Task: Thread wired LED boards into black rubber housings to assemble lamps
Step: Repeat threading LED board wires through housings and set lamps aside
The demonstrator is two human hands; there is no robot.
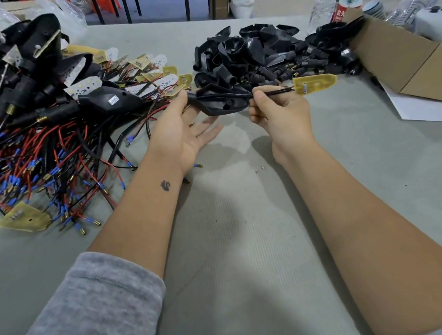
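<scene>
A black rubber housing (221, 100) was held above the grey table (250, 246) by the left hand (183, 133), pinched at its stem end with the other fingers spread loose. The black wire (274, 92) of a yellow LED board (314, 83) was pinched by the right hand (276, 112), the board still outside the housing. The threading seemed partly done; finished lamps (14, 80) were heaped far left beside loose wired boards (50, 163), and many empty housings (257, 54) were left behind.

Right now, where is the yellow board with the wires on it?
In the head view, the yellow board sticks out right of the right hand, which pinches its wires, just before the pile of black housings.
</scene>
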